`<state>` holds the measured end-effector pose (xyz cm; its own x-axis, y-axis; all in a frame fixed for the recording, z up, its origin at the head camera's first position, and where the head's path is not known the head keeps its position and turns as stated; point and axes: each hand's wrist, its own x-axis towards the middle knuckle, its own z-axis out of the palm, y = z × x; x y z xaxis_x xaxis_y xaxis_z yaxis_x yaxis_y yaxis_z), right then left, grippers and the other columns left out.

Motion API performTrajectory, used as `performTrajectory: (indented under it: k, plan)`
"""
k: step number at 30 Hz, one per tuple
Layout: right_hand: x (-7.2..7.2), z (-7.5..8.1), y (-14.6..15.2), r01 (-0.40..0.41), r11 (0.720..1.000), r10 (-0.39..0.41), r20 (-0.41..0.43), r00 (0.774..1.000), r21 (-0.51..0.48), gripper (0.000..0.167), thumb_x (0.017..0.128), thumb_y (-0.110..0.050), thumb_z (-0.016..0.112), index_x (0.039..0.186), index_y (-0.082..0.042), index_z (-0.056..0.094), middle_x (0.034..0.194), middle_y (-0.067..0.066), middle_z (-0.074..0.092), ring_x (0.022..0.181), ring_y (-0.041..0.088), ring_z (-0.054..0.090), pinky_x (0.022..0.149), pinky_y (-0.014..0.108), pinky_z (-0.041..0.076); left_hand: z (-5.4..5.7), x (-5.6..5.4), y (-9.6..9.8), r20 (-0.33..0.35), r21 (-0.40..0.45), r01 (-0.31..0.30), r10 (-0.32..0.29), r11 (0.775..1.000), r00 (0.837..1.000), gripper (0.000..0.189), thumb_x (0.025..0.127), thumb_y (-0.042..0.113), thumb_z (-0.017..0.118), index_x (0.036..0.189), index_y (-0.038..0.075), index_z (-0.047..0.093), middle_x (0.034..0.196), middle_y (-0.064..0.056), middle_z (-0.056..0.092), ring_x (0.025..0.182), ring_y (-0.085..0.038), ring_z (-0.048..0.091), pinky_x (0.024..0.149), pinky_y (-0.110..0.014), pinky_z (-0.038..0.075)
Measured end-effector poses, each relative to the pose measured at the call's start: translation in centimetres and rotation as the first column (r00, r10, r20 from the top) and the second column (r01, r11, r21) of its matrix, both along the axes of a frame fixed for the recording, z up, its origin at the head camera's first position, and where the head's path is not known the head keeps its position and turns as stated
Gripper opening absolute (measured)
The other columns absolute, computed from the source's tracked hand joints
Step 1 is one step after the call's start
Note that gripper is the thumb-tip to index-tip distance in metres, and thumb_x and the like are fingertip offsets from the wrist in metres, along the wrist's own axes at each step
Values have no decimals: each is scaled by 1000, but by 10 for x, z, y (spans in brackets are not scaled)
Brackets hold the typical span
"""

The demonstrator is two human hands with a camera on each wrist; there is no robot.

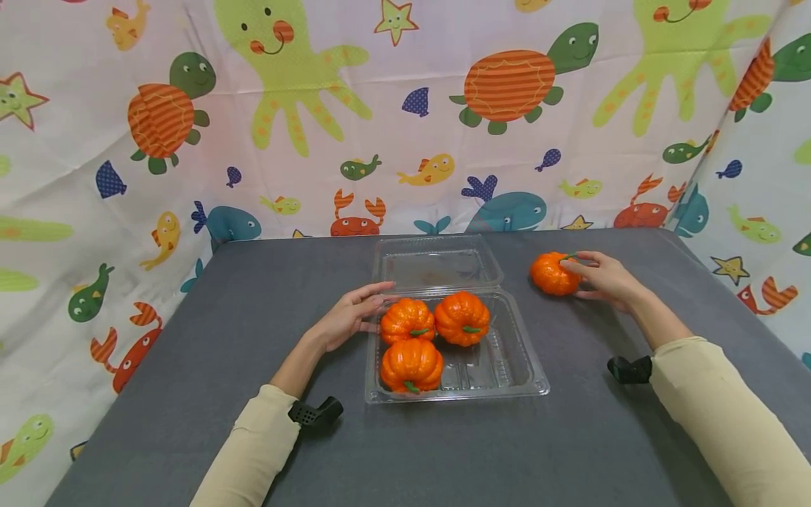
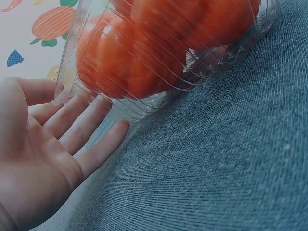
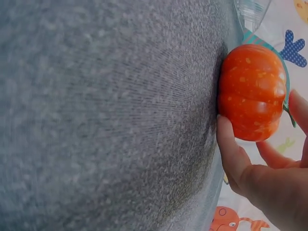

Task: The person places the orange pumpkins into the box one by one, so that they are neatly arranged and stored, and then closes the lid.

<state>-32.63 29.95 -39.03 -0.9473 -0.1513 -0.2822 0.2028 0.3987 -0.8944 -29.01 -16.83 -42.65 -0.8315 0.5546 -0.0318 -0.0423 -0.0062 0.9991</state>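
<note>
Soft, even light fills the head view, leaving small glints on the orange pumpkins (image 1: pixel 461 315) and clear tray (image 1: pixel 538 384) and a faint shadow beside the right sleeve (image 1: pixel 728 412) toward the worktop (image 1: pixel 456 454)'s right edge, while the wrist views look dimmer and cooler, the worktop bowed and grainy.

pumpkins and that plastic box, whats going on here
A person's right hand is at an orange pumpkin on the grey table, right of an open clear plastic container. The left hand is at the container's left side. Three more pumpkins sit inside; its lid lies folded back.
</note>
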Motion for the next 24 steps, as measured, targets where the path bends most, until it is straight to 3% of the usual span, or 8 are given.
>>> performTrajectory:
  k: [6,12,19,24]
  plan:
    - [-2,-4,7,-20,996,27,74,997,-91,94,94,-33,61,152,-5,-8,153,30,1,134,45,22,98,43,41,1,0,1,6,0,-1,1,1000,1000,49,103,18,43,148,3,30,145,-19,40,122,-27,49,83,-36,51]
    - [0,-4,12,-117,981,134,96,986,-157,87,97,-24,58,153,-14,-7,151,30,-2,129,44,29,100,48,38,1,1,1,5,-4,-10,10,1000,1000,49,103,17,43,148,4,31,146,-19,39,123,-29,48,84,-38,51]
    - [6,-5,19,-115,962,148,118,982,-249,83,98,-19,55,153,-12,-8,152,24,6,111,21,52,99,46,40,-1,1,0,5,-6,-5,5,1000,1000,49,103,16,42,148,3,30,146,-19,38,124,-30,47,86,-40,50]
    - [8,-5,21,-100,940,151,133,980,-326,77,100,-15,51,153,-12,-5,151,20,6,104,15,55,100,47,39,0,0,0,5,-5,-7,7,1000,1000,50,103,17,43,148,2,29,146,-20,38,124,-31,47,86,-40,50]
